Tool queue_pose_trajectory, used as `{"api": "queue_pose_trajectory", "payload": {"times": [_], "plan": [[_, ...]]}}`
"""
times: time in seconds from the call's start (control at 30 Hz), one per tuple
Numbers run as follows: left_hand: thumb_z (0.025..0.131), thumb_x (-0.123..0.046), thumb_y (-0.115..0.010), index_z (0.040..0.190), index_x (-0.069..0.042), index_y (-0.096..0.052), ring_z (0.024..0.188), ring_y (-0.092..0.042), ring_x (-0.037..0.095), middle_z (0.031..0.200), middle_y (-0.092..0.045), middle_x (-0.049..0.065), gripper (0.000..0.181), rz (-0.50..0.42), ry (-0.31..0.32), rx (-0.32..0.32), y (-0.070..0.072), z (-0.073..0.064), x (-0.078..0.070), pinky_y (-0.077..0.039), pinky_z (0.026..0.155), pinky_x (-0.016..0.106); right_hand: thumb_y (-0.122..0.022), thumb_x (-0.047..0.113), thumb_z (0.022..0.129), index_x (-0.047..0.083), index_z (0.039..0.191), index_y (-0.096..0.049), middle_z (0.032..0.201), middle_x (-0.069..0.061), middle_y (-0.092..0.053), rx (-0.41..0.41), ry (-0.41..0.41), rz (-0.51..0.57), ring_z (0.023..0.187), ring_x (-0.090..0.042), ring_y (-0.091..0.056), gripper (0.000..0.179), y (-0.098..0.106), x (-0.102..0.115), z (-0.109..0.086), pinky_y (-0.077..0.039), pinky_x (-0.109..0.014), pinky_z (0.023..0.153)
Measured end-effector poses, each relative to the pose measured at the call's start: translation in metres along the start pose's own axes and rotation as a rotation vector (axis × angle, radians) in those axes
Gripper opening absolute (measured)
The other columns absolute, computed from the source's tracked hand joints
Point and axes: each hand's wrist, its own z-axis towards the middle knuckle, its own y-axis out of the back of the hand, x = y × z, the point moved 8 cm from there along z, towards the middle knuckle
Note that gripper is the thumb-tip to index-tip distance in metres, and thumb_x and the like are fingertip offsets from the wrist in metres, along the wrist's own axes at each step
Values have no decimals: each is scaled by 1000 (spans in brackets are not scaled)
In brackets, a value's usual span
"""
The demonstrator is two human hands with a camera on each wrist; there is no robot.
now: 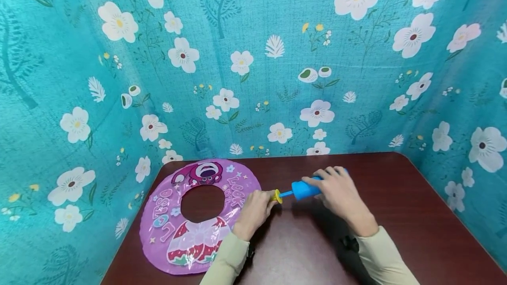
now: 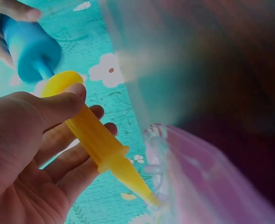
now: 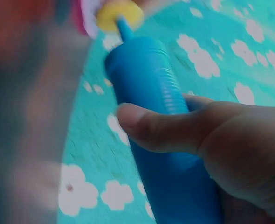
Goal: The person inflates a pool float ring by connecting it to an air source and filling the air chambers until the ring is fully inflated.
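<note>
"Two hands [image 1: 255, 210] [image 1: 338, 190] on that hand pump [image 1: 303, 190]?"

"Yes. The right one grips the blue barrel [image 3: 149, 74], thumb across it; the left one holds the yellow nozzle [image 2: 98, 135] between thumb and fingers."

"Which way does it point?"

"Nozzle end to the person's left, toward the purple swim ring [image 1: 202, 232]. Seen from the head, its long axis slants up from there to the barrel's far end at the right."

"All in line?"

"Nearly. A thin blue rod [image 1: 287, 193] shows between barrel and nozzle."

"And the tip?"

"It meets clear plastic at the ring's edge; I can't tell whether it sits inside a valve."

"Where is everything?"

"The pump is held above the bench [image 1: 380, 197], just right of the ring, which lies on the left part."
</note>
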Motion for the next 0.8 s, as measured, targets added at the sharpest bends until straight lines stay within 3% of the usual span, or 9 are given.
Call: {"api": "queue_pose_trajectory", "payload": {"times": [0.1,0.2,0.53,0.67,0.8], "plan": [[96,-21,-81,92,-18,-74,70,-70,18,77,-74,-2,8,21,-6,-12,0,-1,1,-57,64,34,-103,28,67,24,130,-77,118,-10,-76,8,-24,22,111,-36,-67,68,11,-16,-5,-49,-57,100],[95,-21,-81,91,-18,-74,69,-71,20,76,-73,-2,8,35,-16,-25,1,-3,1,-56,62,35,-103,29,67,22,129,-78,117,-10,-76,-4,-12,23,109,-36,-67,67,12,-17,-6,-49,-57,99],[94,-19,-83,90,-16,-74,69,-70,20,75,-73,0,10,55,-15,-19,-2,-6,-1,-56,63,34,-99,41,73,23,129,-77,112,-10,-75,-86,103,-39,98,-34,-67,63,-22,34,0,-54,-54,89],[94,-18,-83,90,-15,-74,67,-65,14,75,-71,-2,11,-11,10,1,-3,-3,0,-53,62,31,-97,40,76,26,133,-75,115,-8,-75,-41,91,-31,101,-33,-67,63,-27,33,2,-53,-53,92],[94,-17,-82,90,-15,-75,67,-60,9,76,-71,-4,9,-63,20,20,-3,-2,2,-53,63,28,-98,36,76,26,133,-75,118,-8,-75,40,25,28,106,-33,-67,62,-18,9,-1,-51,-54,96]]}}
